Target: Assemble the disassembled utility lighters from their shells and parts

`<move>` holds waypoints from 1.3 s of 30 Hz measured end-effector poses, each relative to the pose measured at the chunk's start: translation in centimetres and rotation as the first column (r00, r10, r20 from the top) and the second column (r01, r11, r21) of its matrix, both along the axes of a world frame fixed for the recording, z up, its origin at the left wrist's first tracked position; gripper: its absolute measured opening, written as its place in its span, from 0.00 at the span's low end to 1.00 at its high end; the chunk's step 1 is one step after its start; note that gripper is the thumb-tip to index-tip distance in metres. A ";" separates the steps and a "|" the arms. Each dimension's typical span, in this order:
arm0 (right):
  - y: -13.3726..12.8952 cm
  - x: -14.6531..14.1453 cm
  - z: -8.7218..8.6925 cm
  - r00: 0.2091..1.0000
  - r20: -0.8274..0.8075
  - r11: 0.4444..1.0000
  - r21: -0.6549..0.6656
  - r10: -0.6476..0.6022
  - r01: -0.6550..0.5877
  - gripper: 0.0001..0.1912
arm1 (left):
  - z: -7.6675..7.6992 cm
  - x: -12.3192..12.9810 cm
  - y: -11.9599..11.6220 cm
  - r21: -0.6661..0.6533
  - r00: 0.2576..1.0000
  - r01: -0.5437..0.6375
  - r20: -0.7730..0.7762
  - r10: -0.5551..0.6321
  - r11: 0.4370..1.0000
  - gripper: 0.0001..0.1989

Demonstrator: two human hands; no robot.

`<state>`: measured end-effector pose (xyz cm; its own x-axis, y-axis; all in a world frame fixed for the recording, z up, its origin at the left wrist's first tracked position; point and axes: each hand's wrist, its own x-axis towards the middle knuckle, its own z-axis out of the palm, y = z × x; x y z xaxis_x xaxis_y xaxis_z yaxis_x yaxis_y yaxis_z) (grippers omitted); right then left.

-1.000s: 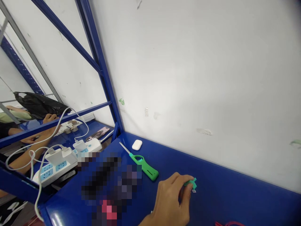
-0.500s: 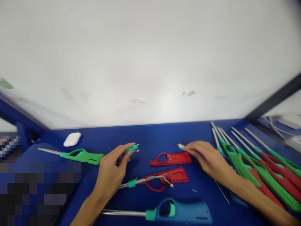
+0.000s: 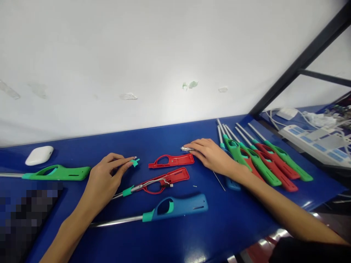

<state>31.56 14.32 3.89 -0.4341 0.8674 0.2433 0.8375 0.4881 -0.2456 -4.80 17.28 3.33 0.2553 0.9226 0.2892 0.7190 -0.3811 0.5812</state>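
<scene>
My left hand (image 3: 105, 177) pinches a small teal plastic trigger piece (image 3: 135, 162) between thumb and fingertips, above the table. My right hand (image 3: 212, 155) is closed on a small clear-and-metallic part (image 3: 186, 149); my fingers cover most of it. Between the hands lies an empty red lighter shell half (image 3: 179, 160). Nearer to me, a second red shell half (image 3: 179, 176) carries a metal tube with a teal collar (image 3: 128, 191) and a white wire. A whole blue lighter (image 3: 186, 206) lies in front of these.
A green lighter (image 3: 65, 173) and a white case (image 3: 40, 155) lie on the left. Several green, red and blue lighters (image 3: 264, 166) fan out on the right, near a thin metal rod (image 3: 219, 181). Behind stands a white wall (image 3: 153, 54); a power strip (image 3: 309, 142) sits beyond the dark frame.
The view has swung to the right, so the table things appear further left and more of the right side shows. Both hands keep hold of their small parts.
</scene>
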 end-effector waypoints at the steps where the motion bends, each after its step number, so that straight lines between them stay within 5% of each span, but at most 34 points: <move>1: 0.0 0.0 0.1 1.000 0.004 1.000 0.000 0.002 -0.002 0.18 | -0.1 0.0 0.0 -0.010 1.000 0.010 -0.010 -0.010 1.000 0.20; 19: 0.1 0.2 0.0 0.979 0.204 0.987 0.163 -0.027 -0.007 0.18 | 1.1 -1.8 -0.2 0.001 0.974 0.092 -0.207 -0.090 0.996 0.15; 29: -0.3 -0.3 -0.2 0.983 0.182 0.973 0.232 -0.027 -0.017 0.14 | 1.2 -2.4 -0.4 0.119 0.979 -0.059 -0.185 0.081 0.991 0.12; 39: 0.0 0.1 -0.5 0.990 0.142 0.981 0.190 0.006 -0.033 0.18 | 1.2 -1.2 -1.0 0.195 0.965 -0.043 -0.246 0.091 0.980 0.11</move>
<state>31.68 14.33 3.43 -0.4920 0.8017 0.3394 0.8468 0.5313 -0.0275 -6.03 16.27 4.55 0.2816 0.8761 0.3913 0.8605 -0.4110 0.3010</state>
